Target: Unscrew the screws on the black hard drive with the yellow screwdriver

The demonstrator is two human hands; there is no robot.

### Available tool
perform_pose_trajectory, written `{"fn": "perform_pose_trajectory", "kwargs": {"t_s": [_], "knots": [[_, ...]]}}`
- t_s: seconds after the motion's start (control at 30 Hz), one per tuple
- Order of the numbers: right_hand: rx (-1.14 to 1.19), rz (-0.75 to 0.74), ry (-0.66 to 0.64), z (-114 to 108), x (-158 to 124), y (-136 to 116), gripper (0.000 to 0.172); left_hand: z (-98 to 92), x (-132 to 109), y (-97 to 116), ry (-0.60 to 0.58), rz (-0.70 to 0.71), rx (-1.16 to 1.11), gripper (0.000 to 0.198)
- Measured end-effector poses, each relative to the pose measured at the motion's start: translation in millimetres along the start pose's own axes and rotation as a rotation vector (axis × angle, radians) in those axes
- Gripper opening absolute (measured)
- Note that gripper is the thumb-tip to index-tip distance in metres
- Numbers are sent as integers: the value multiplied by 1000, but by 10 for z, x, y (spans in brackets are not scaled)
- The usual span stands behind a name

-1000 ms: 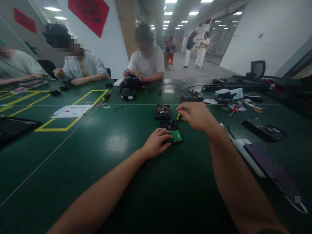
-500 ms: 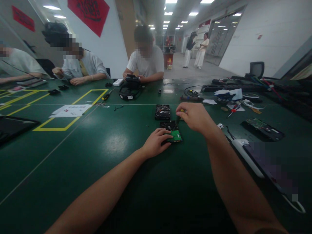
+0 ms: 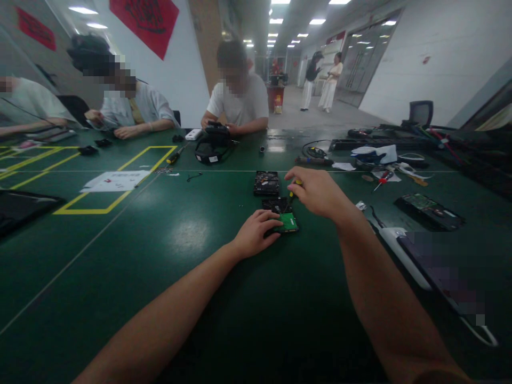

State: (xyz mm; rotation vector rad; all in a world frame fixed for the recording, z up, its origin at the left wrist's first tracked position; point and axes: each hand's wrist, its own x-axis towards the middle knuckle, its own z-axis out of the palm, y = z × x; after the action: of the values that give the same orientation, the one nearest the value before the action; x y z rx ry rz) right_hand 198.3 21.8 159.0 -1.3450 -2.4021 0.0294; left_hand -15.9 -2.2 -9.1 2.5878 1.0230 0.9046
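Observation:
A hard drive [image 3: 288,222] with a green circuit board lies on the green table. My left hand [image 3: 258,233] steadies it, fingers over its left part and the thumb by its near edge. Above its far right side, my right hand [image 3: 314,191] is closed around a small screwdriver [image 3: 292,195] with a yellow and dark handle, pointed down at the drive. Whether the tip sits in a screw is too small to tell. Just beyond lies a second black hard drive [image 3: 266,183], touched by neither hand.
To the right are a bare-board drive [image 3: 430,211], a phone [image 3: 436,272] beside a white power bank [image 3: 404,253], and a red screwdriver [image 3: 383,181]. Cables and papers lie behind. Left are a paper sheet [image 3: 116,181] and a yellow screwdriver [image 3: 174,156]. Several people sit or stand beyond.
My right hand has shifted slightly left, and more of the screwdriver's yellow handle shows below it. My left hand keeps its place on the hard drive.

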Motion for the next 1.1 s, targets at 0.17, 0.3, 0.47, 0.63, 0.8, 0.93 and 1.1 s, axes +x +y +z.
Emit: {"fn": "perform_pose_trajectory", "kwargs": {"t_s": [0.17,0.3,0.47,0.63,0.8,0.93,1.1], "knots": [[-91,106,26,40,-10,27,24,-5,-2,1,-1,2,6,36],[-89,60,33,35,-4,26,23,-18,-1,14,3,4,1,35],[12,8,22,-18,-3,-19,25,-14,-2,19,6,9,-2,35],[67,-21,-1,-37,-21,-15,26,-14,2,23,11,7,0,34],[-6,95,32,-12,-24,4,20,-28,4,35,2,5,-7,34],[-31,100,61,-1,-10,5,16,-26,0,29,1,5,-6,35],[-41,96,82,-9,5,27,23,-11,-7,7,5,2,-5,35]]}}
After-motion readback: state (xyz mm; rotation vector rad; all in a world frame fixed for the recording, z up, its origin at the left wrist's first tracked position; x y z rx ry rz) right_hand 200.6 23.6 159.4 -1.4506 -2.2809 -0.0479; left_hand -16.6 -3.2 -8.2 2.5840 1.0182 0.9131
